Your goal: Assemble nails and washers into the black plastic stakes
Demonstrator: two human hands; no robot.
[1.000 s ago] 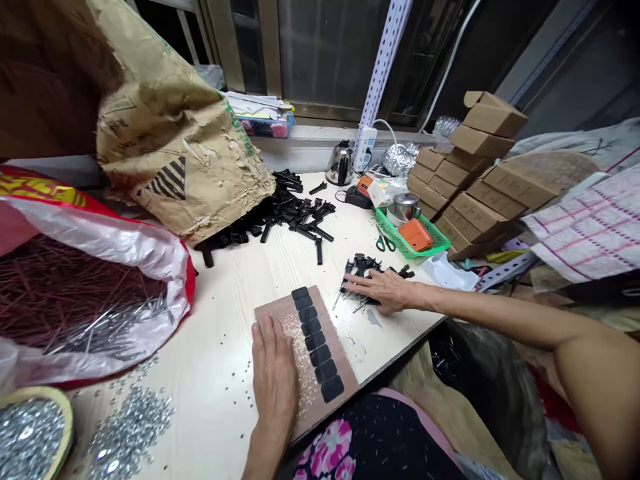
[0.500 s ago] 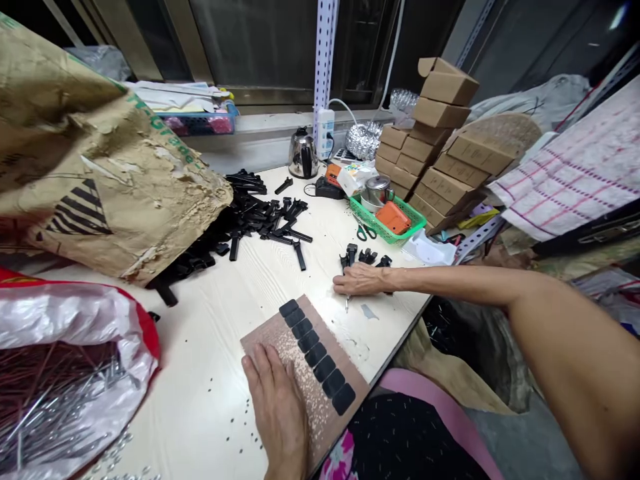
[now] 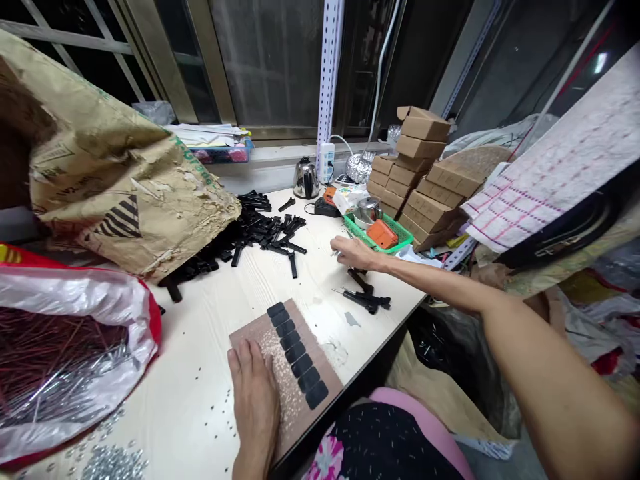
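My left hand [image 3: 254,400] lies flat, fingers stretched, on the left part of a brown board [image 3: 315,340]. A slanting row of several black rounded-square pads [image 3: 295,350] runs along the board to its right. Across the table, my right hand [image 3: 354,253] is curled with its fingertips together, just in front of the green basket [image 3: 406,241]; what they hold, if anything, is too small to make out. Below that hand lie several black plastic parts [image 3: 367,301], some with thin metal rods sticking out to the left. A dark part [image 3: 361,281] is partly under the wrist.
A heap of black plastic parts [image 3: 270,230] spills from a torn paper sack [image 3: 150,200]. At left, a red-rimmed bag [image 3: 65,367] holds metal rods, with small metal pieces [image 3: 115,461] nearby. A kettle [image 3: 305,180] and stacked cardboard boxes [image 3: 425,150] stand behind.
My right hand has moved away from me, off the black parts toward the basket, leaving rod-bearing parts in view. The scissors are no longer plainly visible. My left hand stays flat on the board.
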